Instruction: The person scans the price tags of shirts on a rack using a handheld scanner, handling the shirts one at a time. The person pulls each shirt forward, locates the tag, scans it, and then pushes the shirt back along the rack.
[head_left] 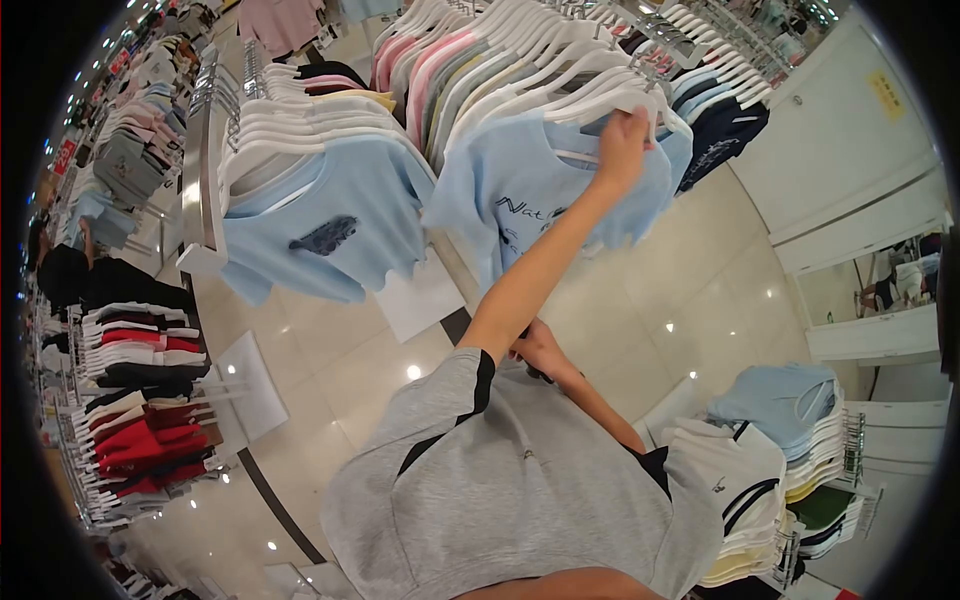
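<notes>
My left hand [623, 150] reaches up to the rack with its fingers closed at the collar and white hanger of a light blue T-shirt [480, 180] with dark lettering. The forearm hides part of the print. Low at my waist, my right hand [540, 350] has curled fingers beside something small and dark, partly hidden behind my left arm. To the left hangs another light blue T-shirt [350, 200] with a dark feather-like print.
White hangers [540, 50] with pink, grey and white clothes fill the rack. Red and black garments [150, 440] hang at left, more shirts [775, 405] at lower right. A person in black [70, 275] is at far left. White cabinets [850, 130] stand at right.
</notes>
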